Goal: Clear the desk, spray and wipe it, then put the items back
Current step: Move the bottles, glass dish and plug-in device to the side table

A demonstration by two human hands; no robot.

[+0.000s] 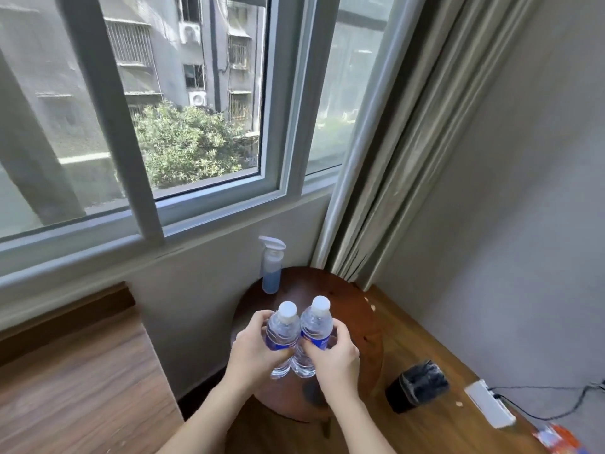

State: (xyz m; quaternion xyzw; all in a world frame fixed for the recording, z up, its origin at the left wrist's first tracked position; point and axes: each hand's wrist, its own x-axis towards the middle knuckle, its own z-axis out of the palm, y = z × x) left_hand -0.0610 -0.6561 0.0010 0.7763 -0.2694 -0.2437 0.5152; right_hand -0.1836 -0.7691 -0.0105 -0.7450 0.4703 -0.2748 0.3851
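My left hand (253,350) grips a clear water bottle (282,332) with a white cap and blue label. My right hand (334,357) grips a second, matching water bottle (315,326). Both bottles are upright, side by side and touching, held above a small round dark wooden table (357,309). A spray bottle (272,267) with a white trigger head and blue liquid stands at the table's far edge by the wall.
A wooden desk surface (82,371) lies at the left under the window sill. On the wood floor at the right stand a small black bin (417,386), a white power strip (489,404) with a black cable, and an orange packet (558,437). Curtains (393,158) hang behind.
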